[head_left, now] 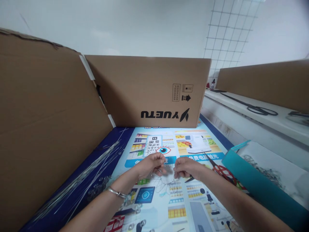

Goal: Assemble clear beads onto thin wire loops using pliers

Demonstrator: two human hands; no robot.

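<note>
Wire bundle: thin silver strands lying on the tabletop, far left.
Left hand: fingers pinched on fine wire.
Fine wire: thin, looped, pale, between both hands above the poster.
Right hand: pinching the wire too.
Scissors: red-handled, just right.

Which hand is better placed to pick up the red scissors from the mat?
The right hand, probably. The red scissors lie just beside it on the printed mat, while the left hand is farther away. Both hands pinch thin wire.

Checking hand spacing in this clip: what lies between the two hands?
In the head view, thin clear line spans the small gap between left hand and right hand, above the printed poster.
</note>
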